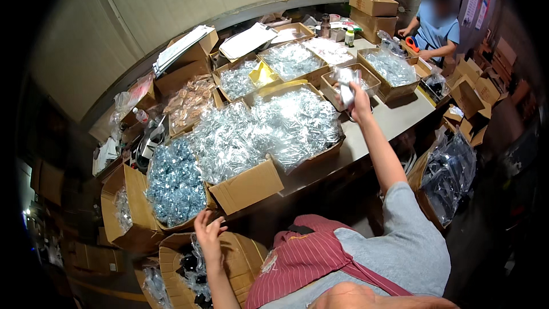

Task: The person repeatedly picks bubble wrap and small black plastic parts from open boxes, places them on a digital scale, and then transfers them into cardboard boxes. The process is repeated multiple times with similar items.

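My right hand [359, 103] reaches far out over the table, its fingers closed round a blurred whitish-grey item [345, 79] whose kind I cannot make out. It is held over a small open carton [372, 83]. My left hand [210, 230] hangs empty with its fingers apart, near the front edge of a carton of bluish metal parts in clear bags [176, 182]. Below that hand stands an open carton [243, 249] with black parts in clear plastic. Big cartons heaped with bagged silvery metal pieces [297, 117] fill the middle of the table.
Bagged brown parts [191, 100] lie at the left. Papers [247, 41] rest on cartons at the back. A green-labelled bottle [349, 36] stands near a dark bottle [325, 26]. At the far right a person [437, 26] in blue works beside orange-handled scissors [412, 44]. Bagged dark parts [449, 174] stand right.
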The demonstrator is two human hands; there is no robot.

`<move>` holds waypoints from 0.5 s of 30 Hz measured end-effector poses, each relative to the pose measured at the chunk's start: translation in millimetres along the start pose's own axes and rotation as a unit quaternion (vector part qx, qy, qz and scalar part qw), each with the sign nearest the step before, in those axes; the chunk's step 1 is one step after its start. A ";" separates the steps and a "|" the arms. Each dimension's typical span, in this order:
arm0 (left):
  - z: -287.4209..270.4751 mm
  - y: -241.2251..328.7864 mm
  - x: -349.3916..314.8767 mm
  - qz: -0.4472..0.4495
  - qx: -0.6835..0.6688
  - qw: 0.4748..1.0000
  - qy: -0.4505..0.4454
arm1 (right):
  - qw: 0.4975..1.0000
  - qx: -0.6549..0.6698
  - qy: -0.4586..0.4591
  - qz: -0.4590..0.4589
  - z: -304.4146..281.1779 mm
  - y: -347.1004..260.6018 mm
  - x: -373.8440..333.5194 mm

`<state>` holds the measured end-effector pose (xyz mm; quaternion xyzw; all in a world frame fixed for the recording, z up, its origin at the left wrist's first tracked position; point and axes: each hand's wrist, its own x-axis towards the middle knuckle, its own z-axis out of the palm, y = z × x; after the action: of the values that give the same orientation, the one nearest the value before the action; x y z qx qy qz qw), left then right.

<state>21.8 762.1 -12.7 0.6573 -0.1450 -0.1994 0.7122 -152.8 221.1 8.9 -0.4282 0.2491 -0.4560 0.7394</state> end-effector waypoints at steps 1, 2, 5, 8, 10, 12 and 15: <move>-4.4 1.1 -2.6 0.003 -0.008 1.000 0.029 | 0.997 -0.071 0.032 0.022 -16.2 0.4 27.8; -10.1 4.5 -8.0 0.009 0.002 0.998 0.062 | 0.986 -0.149 0.068 -0.007 -12.7 2.5 39.2; -43.4 -2.5 -22.7 0.020 0.031 0.995 0.096 | 0.926 -0.344 0.001 -0.152 -8.2 33.5 44.0; -74.0 3.1 -53.4 -0.053 0.073 0.983 0.161 | 0.880 -0.384 -0.212 -0.185 63.4 64.8 -45.1; -90.0 -1.8 -64.2 -0.065 0.078 0.978 0.181 | 0.845 -0.363 -0.322 -0.224 91.9 86.1 -97.6; -95.5 4.0 -77.2 -0.077 0.081 0.974 0.199 | 0.810 -0.349 -0.422 -0.208 118.3 103.6 -135.8; -104.4 13.7 -91.6 -0.064 0.115 0.974 0.184 | 0.745 -0.343 -0.530 -0.217 152.4 139.9 -174.3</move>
<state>-8.5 898.0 -3.8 0.7680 0.0090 -0.1027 0.6321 -52.9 468.1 -37.7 -0.8680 -0.1429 -0.1882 0.4368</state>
